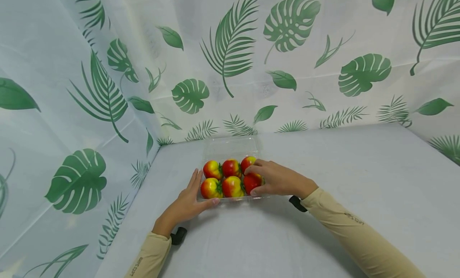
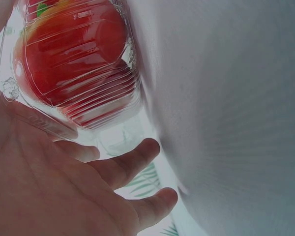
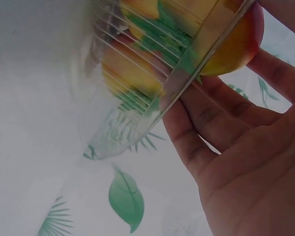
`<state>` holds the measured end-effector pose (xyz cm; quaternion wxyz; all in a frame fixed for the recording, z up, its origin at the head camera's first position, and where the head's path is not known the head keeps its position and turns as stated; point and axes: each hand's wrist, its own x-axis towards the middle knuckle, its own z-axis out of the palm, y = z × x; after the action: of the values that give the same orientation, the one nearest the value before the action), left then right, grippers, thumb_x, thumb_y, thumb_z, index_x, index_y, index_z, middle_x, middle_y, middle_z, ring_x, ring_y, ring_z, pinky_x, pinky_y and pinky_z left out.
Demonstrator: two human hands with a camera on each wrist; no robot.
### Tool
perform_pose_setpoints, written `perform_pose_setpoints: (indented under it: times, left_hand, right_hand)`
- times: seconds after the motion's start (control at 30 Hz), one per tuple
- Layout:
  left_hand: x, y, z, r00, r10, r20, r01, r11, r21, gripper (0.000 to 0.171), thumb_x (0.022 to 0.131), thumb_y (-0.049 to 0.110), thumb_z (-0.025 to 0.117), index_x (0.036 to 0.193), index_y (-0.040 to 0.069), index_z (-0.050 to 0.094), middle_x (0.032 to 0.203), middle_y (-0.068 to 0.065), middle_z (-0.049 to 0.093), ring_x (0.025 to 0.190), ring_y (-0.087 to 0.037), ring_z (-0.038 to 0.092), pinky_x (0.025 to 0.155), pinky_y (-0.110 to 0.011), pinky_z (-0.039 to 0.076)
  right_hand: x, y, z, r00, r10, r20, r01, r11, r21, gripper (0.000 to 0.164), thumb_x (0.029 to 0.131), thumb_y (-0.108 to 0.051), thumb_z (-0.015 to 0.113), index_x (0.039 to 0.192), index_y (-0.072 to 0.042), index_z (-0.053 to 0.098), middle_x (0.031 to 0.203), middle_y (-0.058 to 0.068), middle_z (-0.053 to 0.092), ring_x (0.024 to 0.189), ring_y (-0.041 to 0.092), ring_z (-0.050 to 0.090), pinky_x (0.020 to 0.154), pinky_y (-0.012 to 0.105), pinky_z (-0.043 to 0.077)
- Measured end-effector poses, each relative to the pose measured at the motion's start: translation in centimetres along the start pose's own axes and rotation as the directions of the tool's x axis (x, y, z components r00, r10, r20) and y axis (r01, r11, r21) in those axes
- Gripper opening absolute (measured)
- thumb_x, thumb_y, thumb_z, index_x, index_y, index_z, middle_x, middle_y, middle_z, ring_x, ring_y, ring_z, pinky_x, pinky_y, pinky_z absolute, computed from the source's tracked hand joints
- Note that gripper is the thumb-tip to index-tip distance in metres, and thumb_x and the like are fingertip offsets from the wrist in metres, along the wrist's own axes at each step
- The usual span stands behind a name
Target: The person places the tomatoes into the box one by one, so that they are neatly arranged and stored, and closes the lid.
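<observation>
A clear plastic clamshell box [image 1: 238, 199] holds several red-and-yellow fruits with green leafy tops, set in two rows. Its lid [image 1: 231, 144] is folded back toward the wall. My right hand [image 1: 278, 179] grips the front-right fruit [image 1: 252, 183] between thumb and fingers; in the right wrist view this fruit [image 3: 236, 49] sits partly above the box rim. Along the box's left side lie the extended fingers of my left hand [image 1: 185, 205], its thumb at the front edge. The left wrist view shows a fruit [image 2: 78, 44] through the ribbed box wall beside that hand [image 2: 59, 182].
The box stands on a pale cloth-covered table [image 1: 230, 238], near its back edge. Behind it hangs a white curtain [image 1: 248, 106] with green leaf prints, and another such curtain [image 1: 32, 146] runs along the left side.
</observation>
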<state>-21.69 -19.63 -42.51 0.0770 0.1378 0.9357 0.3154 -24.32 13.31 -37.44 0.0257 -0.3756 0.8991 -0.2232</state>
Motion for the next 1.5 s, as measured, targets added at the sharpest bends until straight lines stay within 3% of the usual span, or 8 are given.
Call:
perform_pose_setpoints:
  times: [0.53,0.67,0.8,0.93,1.17,1.33,1.5]
  left_hand:
    - [0.0,0.0,0.0,1.0,0.007,0.003,-0.007,1.0,-0.003,0.124,0.09,0.072,0.071,0.173,0.011,0.001,0.18,-0.01,-0.007,0.159,-0.051,0.017,0.121,-0.074,0.019]
    - [0.0,-0.1,0.1,1.0,0.007,0.004,-0.007,1.0,-0.007,0.123,0.091,0.072,0.071,0.173,0.012,0.001,0.18,-0.009,-0.007,0.159,-0.051,0.016,0.121,-0.074,0.019]
    - [0.0,-0.1,0.0,1.0,0.007,0.008,-0.007,1.0,-0.01,0.123,0.091,0.072,0.071,0.173,0.013,0.001,0.18,-0.009,-0.008,0.159,-0.051,0.017,0.121,-0.074,0.02]
    - [0.0,-0.1,0.0,1.0,0.007,0.007,-0.007,1.0,-0.018,0.123,0.091,0.071,0.072,0.173,0.013,0.001,0.18,-0.008,-0.008,0.158,-0.051,0.017,0.121,-0.073,0.02]
    - [-0.2,0.0,-0.1,1.0,-0.005,0.008,0.006,1.0,-0.02,0.124,0.091,0.071,0.072,0.173,0.013,0.001,0.18,-0.008,-0.009,0.158,-0.052,0.017,0.12,-0.074,0.02]
    - [-0.1,0.0,-0.2,1.0,-0.005,0.006,0.005,1.0,-0.016,0.123,0.091,0.072,0.071,0.173,0.012,0.001,0.18,-0.008,-0.008,0.158,-0.053,0.018,0.12,-0.075,0.021]
    - [-0.1,0.1,-0.1,1.0,-0.009,0.01,0.009,1.0,-0.018,0.124,0.09,0.072,0.071,0.173,0.013,0.001,0.18,-0.008,-0.009,0.158,-0.053,0.017,0.119,-0.076,0.02]
  right_hand:
    - [0.2,-0.1,0.2,1.0,0.009,0.015,-0.009,0.999,-0.037,0.05,0.094,-0.035,0.085,0.134,-0.01,0.069,0.135,0.016,0.062,0.114,0.034,0.061,0.096,0.046,0.059]
    - [0.2,0.1,0.1,1.0,-0.02,-0.019,0.02,1.0,-0.022,0.045,0.096,-0.034,0.083,0.132,-0.009,0.07,0.131,0.013,0.062,0.111,0.029,0.062,0.094,0.042,0.06]
    - [0.1,0.6,-0.3,0.995,-0.028,-0.094,0.033,0.998,0.046,0.04,0.099,-0.031,0.08,0.128,-0.006,0.071,0.125,0.011,0.063,0.111,0.027,0.063,0.097,0.046,0.059]
    - [0.2,1.6,-0.7,0.978,-0.012,-0.208,0.041,0.99,0.135,0.036,0.101,-0.024,0.077,0.129,-0.002,0.07,0.126,0.014,0.065,0.113,0.034,0.065,0.095,0.054,0.059]
    - [0.4,3.6,-0.8,0.919,0.096,-0.382,-0.002,0.971,0.239,0.036,0.104,-0.012,0.07,0.137,0.002,0.062,0.133,0.022,0.061,0.12,0.041,0.063,0.099,0.057,0.056]
    - [0.8,5.0,-0.4,0.896,0.179,-0.407,-0.039,0.943,0.329,0.044,0.107,-0.012,0.064,0.146,0.006,0.054,0.142,0.026,0.053,0.126,0.046,0.058,0.104,0.06,0.052]
    - [1.2,6.0,0.0,0.889,0.285,-0.36,-0.095,0.881,0.463,0.048,0.111,-0.014,0.058,0.154,0.003,0.048,0.151,0.027,0.048,0.135,0.046,0.053,0.112,0.062,0.046]
